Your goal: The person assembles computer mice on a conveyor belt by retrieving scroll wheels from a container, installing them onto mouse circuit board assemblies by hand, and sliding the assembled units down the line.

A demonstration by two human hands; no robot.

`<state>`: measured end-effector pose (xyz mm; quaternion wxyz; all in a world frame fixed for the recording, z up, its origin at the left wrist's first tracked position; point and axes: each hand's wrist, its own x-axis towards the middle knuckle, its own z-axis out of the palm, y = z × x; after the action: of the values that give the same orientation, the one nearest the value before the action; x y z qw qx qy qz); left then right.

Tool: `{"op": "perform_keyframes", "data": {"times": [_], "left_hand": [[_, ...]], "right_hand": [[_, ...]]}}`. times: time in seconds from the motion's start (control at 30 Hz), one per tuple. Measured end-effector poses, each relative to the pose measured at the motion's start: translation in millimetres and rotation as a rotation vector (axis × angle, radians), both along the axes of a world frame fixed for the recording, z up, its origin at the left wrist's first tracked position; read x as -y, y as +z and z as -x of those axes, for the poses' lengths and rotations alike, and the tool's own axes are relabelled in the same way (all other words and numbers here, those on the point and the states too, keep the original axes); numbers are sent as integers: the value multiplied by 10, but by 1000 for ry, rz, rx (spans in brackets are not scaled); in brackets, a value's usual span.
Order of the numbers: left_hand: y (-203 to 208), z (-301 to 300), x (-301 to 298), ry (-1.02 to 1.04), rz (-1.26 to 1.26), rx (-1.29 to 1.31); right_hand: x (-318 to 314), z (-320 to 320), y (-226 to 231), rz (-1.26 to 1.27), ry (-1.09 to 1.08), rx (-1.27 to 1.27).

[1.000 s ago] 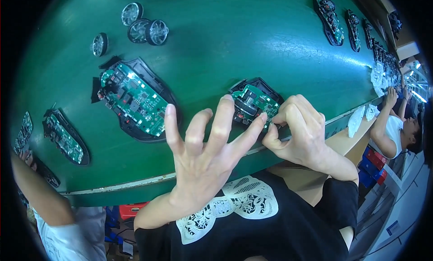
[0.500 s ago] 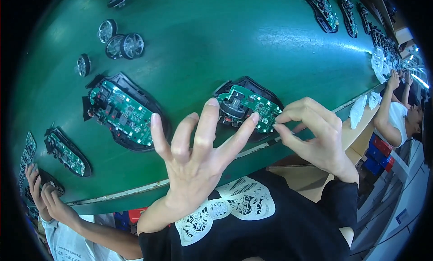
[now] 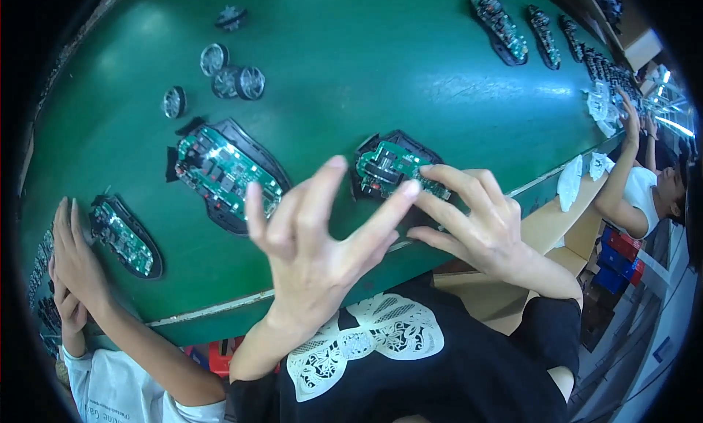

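An open computer mouse base [image 3: 388, 159] with a green circuit board and a black scroll wheel lies on the green table in front of me. My left hand [image 3: 315, 225] is spread wide over its near left side, the thumb tip on or just above the board. From the right, my right hand [image 3: 476, 218] reaches over the board's right end with its fingers apart. Its thumb sits lower, by the base's near edge. Nothing shows between its fingers, though they cover part of the board. Left of my hands rests a second mouse base [image 3: 227, 174] with its board exposed.
Several loose scroll wheels [image 3: 250, 83] lie at the far left. A smaller-looking mouse base [image 3: 124, 236] is beside a co-worker's hands [image 3: 77, 262]. More mouse bases [image 3: 500, 28] line the far right, near white plastic bags [image 3: 570, 181]. A cardboard box [image 3: 545, 233] stands below the table edge.
My right hand has opened from a pinch at the board's right edge and moved left over the board. The left hand stays close by. The co-worker's hands have come together; the whole view has shifted slightly.
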<state>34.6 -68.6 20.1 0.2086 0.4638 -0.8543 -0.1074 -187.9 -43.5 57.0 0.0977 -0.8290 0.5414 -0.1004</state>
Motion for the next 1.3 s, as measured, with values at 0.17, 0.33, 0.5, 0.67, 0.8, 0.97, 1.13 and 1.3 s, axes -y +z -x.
{"op": "perform_keyframes", "data": {"times": [0.17, 0.33, 0.5, 0.67, 0.8, 0.97, 1.13, 1.3], "left_hand": [[220, -421, 114, 170, -38, -65], [162, -645, 157, 206, -50, -86], [110, -876, 142, 217, -120, -107], [183, -839, 262, 162, -170, -60], [235, -829, 383, 122, -207, -60], [149, -807, 353, 102, -191, -1], [136, -634, 217, 23, -209, 6], [26, -423, 36, -45, -187, -53]], "right_hand": [[560, 191, -5, 61, -51, -5], [1303, 646, -90, 142, -90, -35], [1395, 237, 220, 180, -101, -208], [1220, -698, 204, 173, 103, 43], [1461, -828, -24, 35, 18, 70], [1504, -693, -144, 26, 84, 206], [1344, -455, 154, -195, 4, 410], [927, -419, 199, -347, 36, 464]]}}
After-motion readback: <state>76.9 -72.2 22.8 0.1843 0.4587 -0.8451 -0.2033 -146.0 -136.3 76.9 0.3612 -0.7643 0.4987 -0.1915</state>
